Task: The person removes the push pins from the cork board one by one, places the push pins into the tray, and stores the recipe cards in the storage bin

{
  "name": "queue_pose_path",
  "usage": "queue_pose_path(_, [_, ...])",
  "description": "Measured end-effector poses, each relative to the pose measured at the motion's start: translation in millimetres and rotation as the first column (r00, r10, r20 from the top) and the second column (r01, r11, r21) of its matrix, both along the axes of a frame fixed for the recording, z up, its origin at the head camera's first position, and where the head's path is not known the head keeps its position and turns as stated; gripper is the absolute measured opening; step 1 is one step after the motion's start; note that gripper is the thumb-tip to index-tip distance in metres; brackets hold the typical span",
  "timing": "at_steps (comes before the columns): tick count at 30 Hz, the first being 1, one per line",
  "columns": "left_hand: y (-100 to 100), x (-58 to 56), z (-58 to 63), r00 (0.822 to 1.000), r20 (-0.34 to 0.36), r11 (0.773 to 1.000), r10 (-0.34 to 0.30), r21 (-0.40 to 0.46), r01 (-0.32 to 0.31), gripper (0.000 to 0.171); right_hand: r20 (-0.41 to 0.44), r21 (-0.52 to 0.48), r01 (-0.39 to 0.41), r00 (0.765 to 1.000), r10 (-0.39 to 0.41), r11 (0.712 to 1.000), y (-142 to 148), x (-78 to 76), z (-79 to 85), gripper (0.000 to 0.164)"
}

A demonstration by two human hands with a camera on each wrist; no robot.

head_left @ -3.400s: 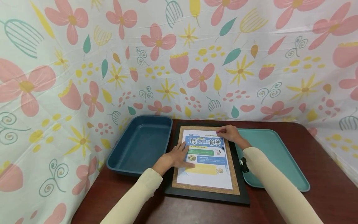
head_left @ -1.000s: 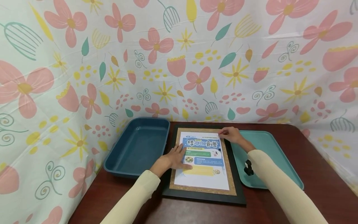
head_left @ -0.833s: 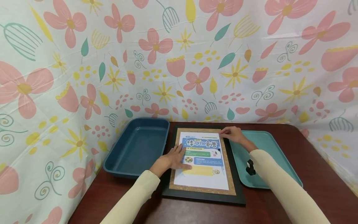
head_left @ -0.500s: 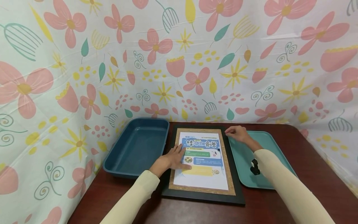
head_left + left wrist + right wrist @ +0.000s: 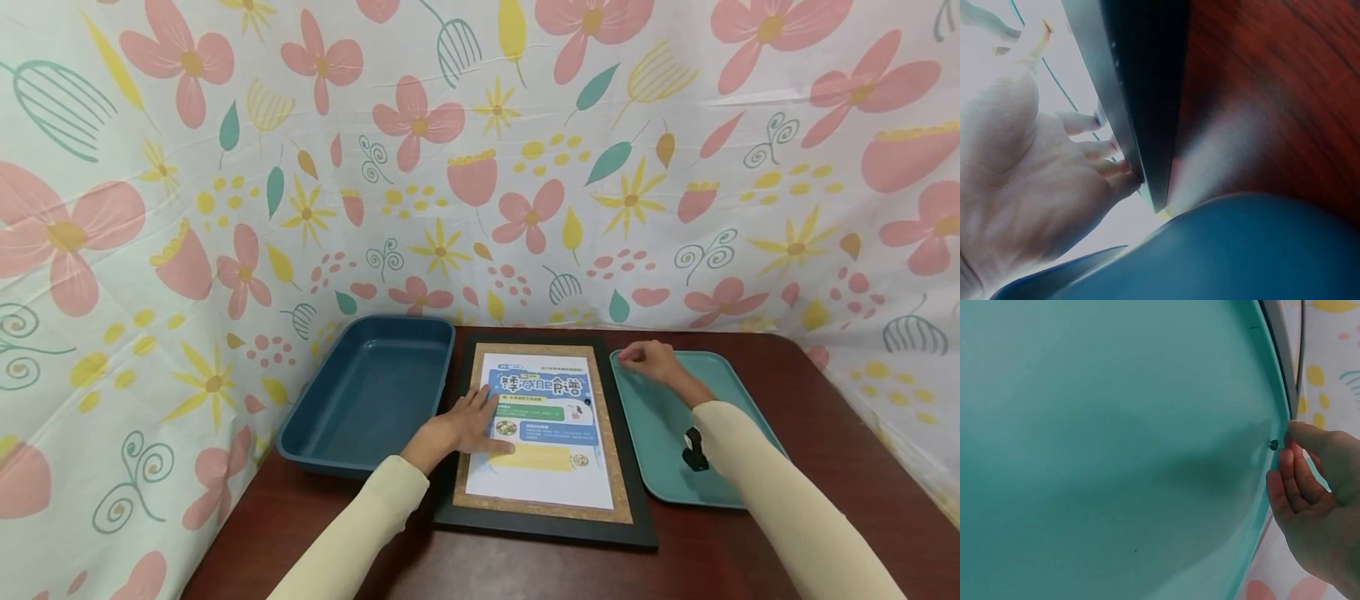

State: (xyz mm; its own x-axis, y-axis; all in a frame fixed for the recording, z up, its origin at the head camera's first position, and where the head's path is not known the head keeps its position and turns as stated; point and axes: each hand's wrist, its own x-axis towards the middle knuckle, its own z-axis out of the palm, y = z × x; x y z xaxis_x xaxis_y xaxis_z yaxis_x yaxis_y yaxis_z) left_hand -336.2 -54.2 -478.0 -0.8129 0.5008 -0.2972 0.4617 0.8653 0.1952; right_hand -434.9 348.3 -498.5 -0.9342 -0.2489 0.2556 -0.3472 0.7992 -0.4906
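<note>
A printed sheet [image 5: 536, 492] with blue, green and yellow blocks lies on a cork board [image 5: 551, 509] in a black frame. On the sheet's left side my left hand [image 5: 465, 427] rests with fingers spread; the left wrist view shows its palm side [image 5: 1029, 169] beside the frame edge [image 5: 1147, 94]. My right hand [image 5: 654, 362] is over the upper left corner of the teal tray [image 5: 690, 492], thumb and fingertips close together. In the right wrist view, a small dark round thing [image 5: 1274, 445] sits right at the fingertips near the tray's rim; I cannot tell whether they grip it.
A deep blue bin [image 5: 367, 400] stands left of the board, near the left hand's wrist. All stand on a dark red-brown table [image 5: 480, 567]. A flowered cloth [image 5: 480, 208] rises close behind and to the left. A small black dot [image 5: 587, 402] shows on the sheet's right side.
My right hand has left the sheet's upper right corner and moved right, across the frame edge to the tray's corner. The left hand has stayed on the sheet.
</note>
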Motion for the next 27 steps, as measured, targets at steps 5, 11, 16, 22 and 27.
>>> queue_pose_path(5, [-0.8, -0.1, -0.8, 1.000, -0.003, 1.000, -0.004, -0.008, 0.004, 0.105, 0.050, -0.007, 0.017, 0.999, -0.017, 1.000, 3.4, 2.9, -2.9, 0.011])
queue_pose_path(11, [-1.0, 0.0, -0.2, 1.000, -0.005, 1.000, -0.005, -0.008, 0.005, 0.105, 0.055, 0.000, 0.014, 0.998, -0.014, 1.000, 5.2, 2.8, -5.8, 0.011])
queue_pose_path(16, [-1.0, -0.2, -0.1, 1.000, 0.001, 1.000, -0.002, -0.004, 0.002, 0.104, 0.072, -0.008, 0.016, 0.997, -0.016, 1.000, 4.7, 4.4, -6.8, 0.011])
queue_pose_path(22, [-0.8, 0.0, 0.2, 1.000, 0.005, 1.000, 0.001, 0.003, -0.001, 0.104, 0.088, -0.011, 0.029, 0.996, -0.028, 1.000, 5.6, 4.2, -8.6, 0.012])
queue_pose_path(27, [-0.6, 0.1, -0.4, 1.000, 0.010, 1.000, 0.006, 0.011, -0.006, 0.105, 0.095, -0.017, 0.032, 0.995, -0.030, 0.999, 6.0, 5.9, -8.5, 0.011])
